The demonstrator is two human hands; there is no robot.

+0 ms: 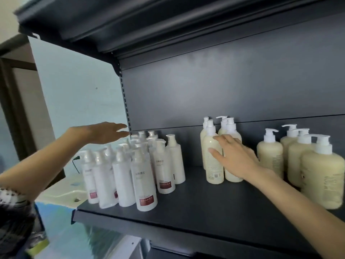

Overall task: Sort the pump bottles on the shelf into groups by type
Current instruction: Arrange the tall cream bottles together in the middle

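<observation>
White bottles [134, 165] stand bunched just under our left hand [108, 131], which hovers over their rear pumps, fingers straight, holding nothing. Past a bare strip of shelf [186, 212], our right hand [235, 156] lies spread against the slim cream bottles [213, 161], fingers straight and thumb on the front one, not curled round it. The squat cream bottles [317, 171] sit right of that wrist. We judge the sorting nearly done, with three separate groups and only straightening left.
</observation>
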